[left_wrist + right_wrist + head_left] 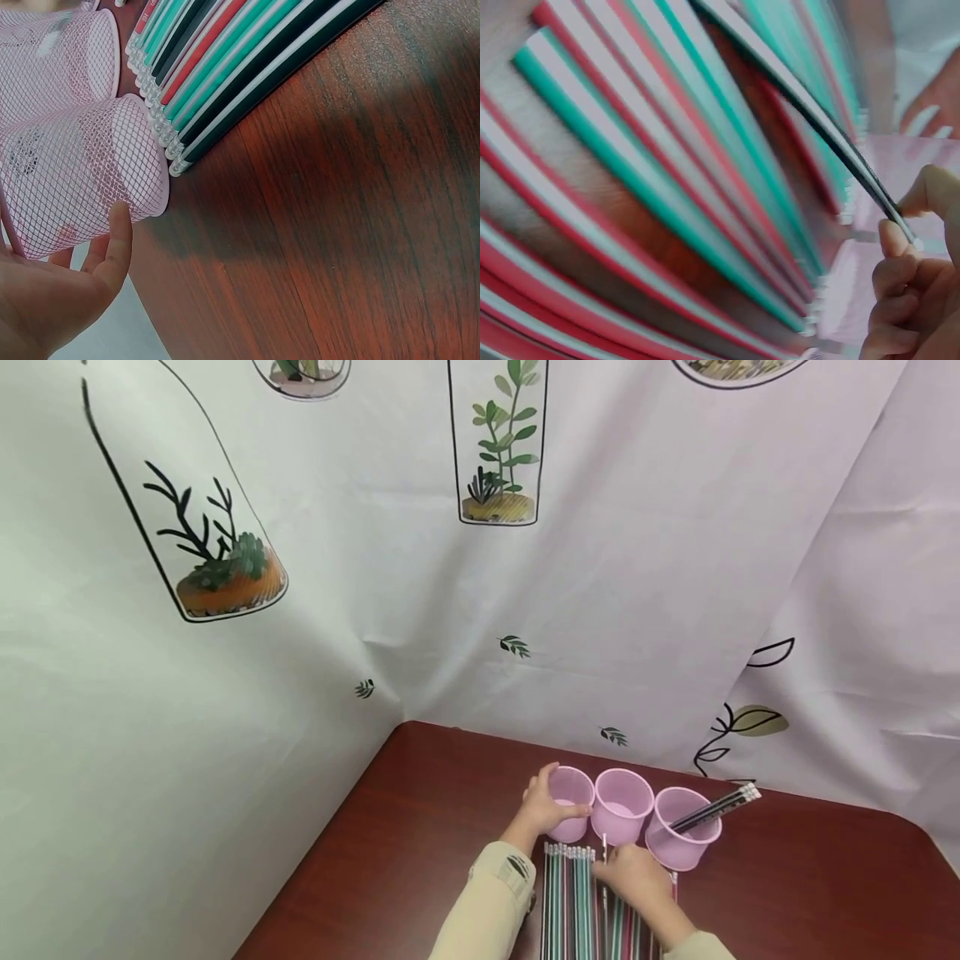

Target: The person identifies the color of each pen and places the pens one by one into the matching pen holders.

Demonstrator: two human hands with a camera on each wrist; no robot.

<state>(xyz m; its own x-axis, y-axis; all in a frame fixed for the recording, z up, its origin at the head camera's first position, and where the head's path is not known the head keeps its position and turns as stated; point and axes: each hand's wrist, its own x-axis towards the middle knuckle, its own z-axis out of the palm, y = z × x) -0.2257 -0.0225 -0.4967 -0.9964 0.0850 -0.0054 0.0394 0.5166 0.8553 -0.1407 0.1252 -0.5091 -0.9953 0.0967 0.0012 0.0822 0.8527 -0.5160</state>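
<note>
The left hand (542,808) is curled around the left pink cup (566,832), with the fingers at its far left side and the thumb across the near side, close to the rim. The fingers are spread wide because the cup is fat, and one fingertip (120,214) touches the holes in its side. The right hand (637,875) pinches one black and white pencil (810,112) between the thumb and first finger, close to its pale end. The other fingers of that hand are bent in toward the palm. The left arm comes up from the bottom in a cream sleeve (486,893) and leans a bit to the right. The right arm comes from the bottom right and leans to the left, so that its hand is over the row of pencils (570,902). The held pencil points away from the person, and its tip shows in front of the middle pink cup (621,787); I can't tell if they touch. The row has green, red and black pencils with white stripes, lying side by side with their pale ends toward the cups. The right pink cup (678,856) has some dark pencils (712,811) leaning to the right in it. All three cups stand side by side on the shiny brown table (375,835).
</note>
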